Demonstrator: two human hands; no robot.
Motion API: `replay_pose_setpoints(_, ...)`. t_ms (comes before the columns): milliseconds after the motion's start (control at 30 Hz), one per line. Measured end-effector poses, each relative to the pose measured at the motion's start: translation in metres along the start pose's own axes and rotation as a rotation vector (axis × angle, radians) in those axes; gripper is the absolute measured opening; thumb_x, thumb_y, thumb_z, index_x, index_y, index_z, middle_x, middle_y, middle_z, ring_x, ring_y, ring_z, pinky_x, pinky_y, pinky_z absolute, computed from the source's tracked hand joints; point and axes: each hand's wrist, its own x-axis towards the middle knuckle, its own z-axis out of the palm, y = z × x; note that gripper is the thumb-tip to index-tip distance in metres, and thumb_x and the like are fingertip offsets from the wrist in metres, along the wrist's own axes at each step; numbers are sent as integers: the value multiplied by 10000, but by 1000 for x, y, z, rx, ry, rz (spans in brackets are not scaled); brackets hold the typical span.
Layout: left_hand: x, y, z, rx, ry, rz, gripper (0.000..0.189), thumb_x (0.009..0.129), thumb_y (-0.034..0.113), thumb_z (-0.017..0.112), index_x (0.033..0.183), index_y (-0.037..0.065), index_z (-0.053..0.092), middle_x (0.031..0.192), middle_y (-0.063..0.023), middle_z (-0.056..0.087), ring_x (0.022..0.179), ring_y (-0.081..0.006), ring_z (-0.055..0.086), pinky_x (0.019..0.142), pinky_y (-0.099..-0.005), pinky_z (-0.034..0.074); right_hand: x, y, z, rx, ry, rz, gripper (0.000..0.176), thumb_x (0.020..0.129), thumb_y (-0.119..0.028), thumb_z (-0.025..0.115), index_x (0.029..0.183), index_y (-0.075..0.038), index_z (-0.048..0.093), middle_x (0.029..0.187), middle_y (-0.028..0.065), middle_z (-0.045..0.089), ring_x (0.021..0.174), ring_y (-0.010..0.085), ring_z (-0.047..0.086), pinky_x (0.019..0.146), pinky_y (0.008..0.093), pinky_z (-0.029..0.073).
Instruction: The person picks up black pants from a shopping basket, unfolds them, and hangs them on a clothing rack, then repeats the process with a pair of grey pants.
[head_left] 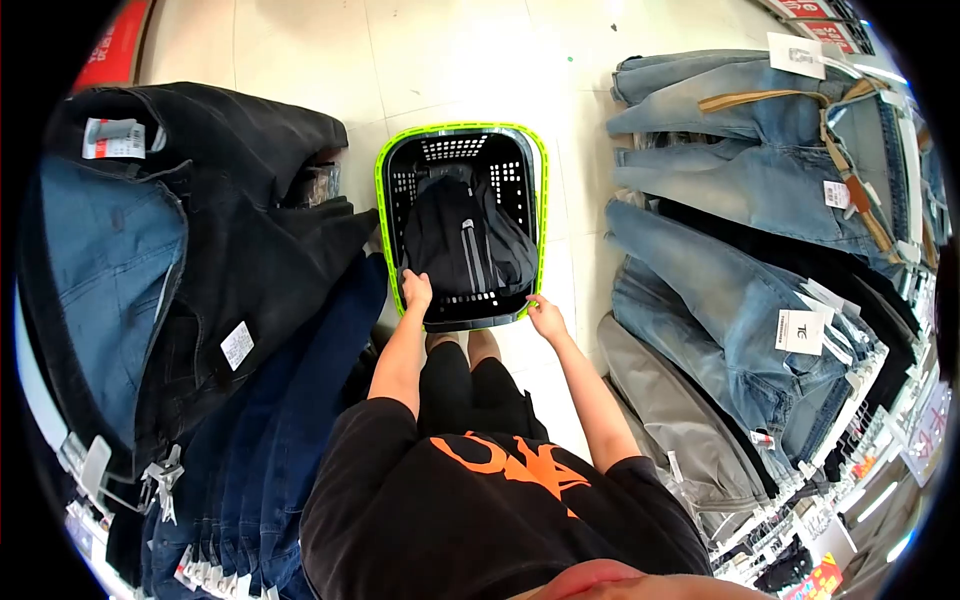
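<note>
A black shopping basket (462,129) with a bright green rim is in front of my legs. Folded dark clothing (450,245) with grey stripes lies inside it. My left hand (417,290) is closed around the rim at the near left side. At the near right corner, my right hand (545,316) grips the rim with fingers bent over it. Parts of the fingers of both hands are hidden by the rim and the hands themselves.
Black jeans (250,250) and dark blue trousers (290,430) hang on the left. Light blue jeans (740,110), with a tan belt (745,98), and grey trousers (655,420) hang on the right. A pale tiled floor (450,60) runs between the racks.
</note>
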Motion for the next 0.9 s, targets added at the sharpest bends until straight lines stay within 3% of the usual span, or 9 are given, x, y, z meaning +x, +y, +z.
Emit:
replay_pose_setpoints(200, -79, 24, -21, -479, -143, 164, 349, 716, 133, 434, 1023, -12, 353, 949, -193, 482, 893, -284, 469, 806, -311, 343, -38, -32, -9, 95, -80, -51, 280, 697, -165, 471, 961, -72, 496, 732, 174, 554, 729, 300, 536, 670, 336, 418)
replay_pose_setpoints(333, -152, 68, -84, -1129, -536, -260, 499, 712, 200, 551, 1074, -82, 354, 1042, -151, 455, 915, -198, 464, 802, -259, 351, -62, -45, -19, 122, 28, -73, 301, 715, -178, 467, 993, -64, 467, 696, 149, 554, 705, 269, 547, 655, 327, 419)
replay_pose_setpoints(467, -237, 94, -160, -701, -817, 313, 509, 701, 211, 579, 1083, -48, 365, 1035, -96, 461, 923, -167, 451, 802, -256, 352, -75, -46, -34, 466, 353, -151, 367, 739, -232, 488, 1062, -71, 417, 720, 74, 554, 677, 189, 538, 642, 276, 418)
replay_pose_setpoints(600, -311, 115, -228, 132, -1101, 647, 320, 735, 245, 514, 865, -48, 521, 715, -136, 559, 694, -209, 543, 647, -294, 412, -105, -57, -58, 1275, -121, 40, 371, 713, -195, 521, 1047, -60, 434, 848, 61, 547, 767, 174, 523, 680, 263, 417)
replay_pose_setpoints(667, -329, 111, -223, 144, -1251, 1336, 239, 691, 186, 498, 759, -41, 525, 677, -196, 523, 649, -320, 511, 577, -336, 399, -147, -75, -74, 1195, -232, -260, 357, 708, -170, 517, 1036, -50, 440, 880, 63, 539, 794, 163, 513, 697, 262, 412)
replay_pose_setpoints(767, -363, 120, -220, 551, -1422, 1344, 211, 661, 153, 494, 734, -43, 526, 638, -184, 531, 620, -286, 526, 566, -336, 403, -196, -86, -83, 923, -154, -717, 337, 702, -133, 511, 1018, -35, 449, 929, 68, 526, 834, 146, 499, 723, 262, 405)
replay_pose_setpoints(800, -369, 123, -217, 725, -1509, 1090, 220, 665, 163, 490, 746, -36, 539, 630, -174, 543, 606, -269, 531, 559, -330, 406, -200, -88, -81, 900, -123, -748, 331, 699, -121, 509, 1012, -30, 452, 945, 69, 522, 848, 141, 494, 732, 261, 402)
replay_pose_setpoints(867, -370, 116, -206, 716, -1473, 1106, 298, 701, 255, 490, 774, -28, 549, 627, -163, 553, 594, -259, 533, 561, -323, 409, -179, -79, -61, 1328, -392, -52, 279, 686, -75, 487, 960, -25, 469, 894, 66, 536, 797, 137, 508, 731, 252, 400)
replay_pose_setpoints(900, -359, 104, -192, 695, -1454, 1184, 359, 710, 320, 485, 785, -25, 551, 643, -163, 555, 610, -258, 535, 579, -321, 408, -180, -70, -51, 1401, -402, -86, 248, 676, -56, 477, 922, -23, 470, 859, 59, 539, 757, 139, 510, 712, 255, 406)
